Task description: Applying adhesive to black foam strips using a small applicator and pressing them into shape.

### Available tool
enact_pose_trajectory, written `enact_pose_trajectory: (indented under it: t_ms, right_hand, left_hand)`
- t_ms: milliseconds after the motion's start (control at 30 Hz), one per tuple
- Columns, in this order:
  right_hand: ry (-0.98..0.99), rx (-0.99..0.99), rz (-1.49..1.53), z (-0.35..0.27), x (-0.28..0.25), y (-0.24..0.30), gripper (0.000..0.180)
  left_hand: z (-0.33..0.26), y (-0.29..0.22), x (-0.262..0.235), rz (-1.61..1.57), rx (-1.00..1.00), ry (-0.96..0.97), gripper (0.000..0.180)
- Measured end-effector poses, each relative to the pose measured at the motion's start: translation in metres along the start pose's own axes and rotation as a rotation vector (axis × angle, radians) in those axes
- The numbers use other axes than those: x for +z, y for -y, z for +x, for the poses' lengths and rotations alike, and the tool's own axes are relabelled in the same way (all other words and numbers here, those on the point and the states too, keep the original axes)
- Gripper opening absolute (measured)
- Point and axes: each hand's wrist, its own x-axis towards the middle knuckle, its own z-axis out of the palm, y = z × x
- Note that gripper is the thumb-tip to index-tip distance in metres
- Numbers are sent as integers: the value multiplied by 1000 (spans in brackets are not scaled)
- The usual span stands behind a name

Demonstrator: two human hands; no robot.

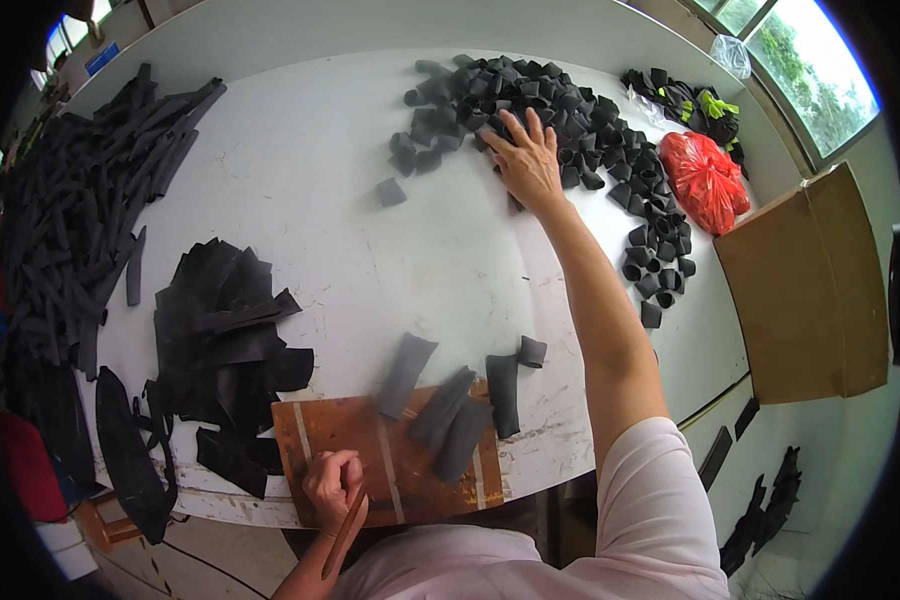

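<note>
The person wears a plain, pale top (450,565) in white with a faint pinkish tint, its cloth softly creased across the near edge. On the right, a loose short sleeve (660,495) widens from the shoulder and ends above the elbow in a clean, slightly curved cuff. The right hand (530,168), left hand (330,488) and both forearms (610,320) are bare.
</note>
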Motion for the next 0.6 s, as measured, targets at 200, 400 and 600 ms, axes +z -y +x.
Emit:
enact_pose_trajectory:
  t_ms: [200,400,600]
  right_hand:
    - [-94,539,-163,-136,-94,30,62]
    - [224,1161,-489,-270,-108,-24,87]
    - [6,1019,303,-123,-7,-117,98]
  left_hand:
    - [-4,2,-20,34,-36,-18,5]
    - [-1,-5,-6,-71,-7,41,4]
    - [0,-3,-10,-72,-18,29,4]
